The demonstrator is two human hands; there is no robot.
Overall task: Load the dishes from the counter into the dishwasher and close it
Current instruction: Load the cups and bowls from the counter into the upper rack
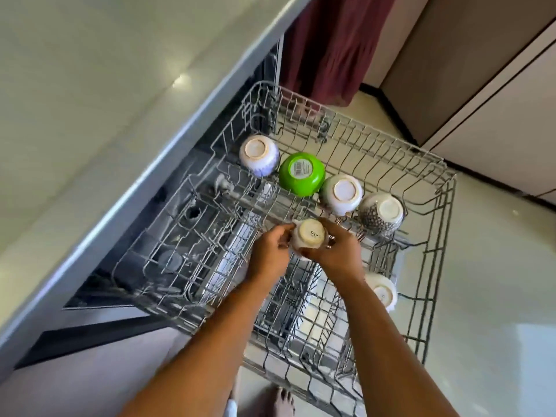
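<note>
Setting: Kitchen with a pale tile floor (481,296); the pale counter (75,70) runs at left, and the dishwasher (180,206) stands open beneath it.
Rack: the wire rack (436,182) is drawn fully out over the floor.
Held item: the small white bowl (310,236) is base up between both sets of fingers, low over the tines. Whether it already rests on them cannot be told.
Grip, left hand (267,254): the fingertips pinch the bowl's left wall.
Grip, right hand (337,251): the fingers are curled round the right wall, grasping it.
Beyond the fingertips: four inverted bowls stand in a row, namely the patterned bowl (259,155), green bowl (301,173), plain white bowl (341,194) and speckled bowl (381,214). The speckled bowl sits just past the right-hand fingers.
Behind the right-hand fingers: a tilted white bowl (382,291) lies near the wrist.
Stage (judged): seating this bowl; the door is not yet closed.
Risk one: if released off the tines, the bowl could tip and knock the plain white bowl, chipping both.
Risk two: a withdrawing right wrist could brush the tilted white bowl and dislodge it.
Risk three: a slip from the light left-hand pinch would drop the bowl through the wires toward the tile, near the bare foot (282,401).
Risk four: any bowl left proud of the tines could snag when the rack slides in.
</note>
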